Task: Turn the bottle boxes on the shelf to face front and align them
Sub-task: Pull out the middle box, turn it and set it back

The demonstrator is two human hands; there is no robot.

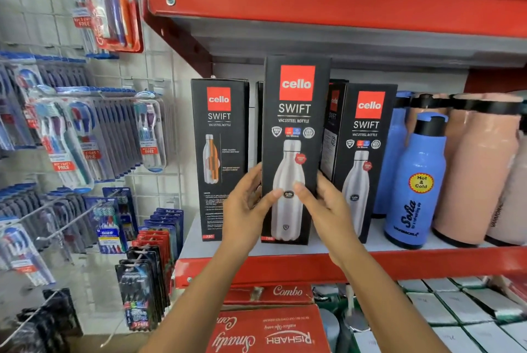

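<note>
Two hands are clamping the middle bottle box (pixel 295 124) on the shelf (pixel 285 265).
The left hand (pixel 245 207) and right hand (pixel 328 210) are gripping its low side edges; stiff card, likely top-heavy, probably slippery.

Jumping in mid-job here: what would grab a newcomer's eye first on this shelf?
The middle Cello box, held front-facing between the left hand and right hand, stands closest to the camera. To its left, the left Cello box shows a different printed panel. At right, the blue bottle with a yellow "Hot & Cold" sticker stands beside peach flasks.
</note>
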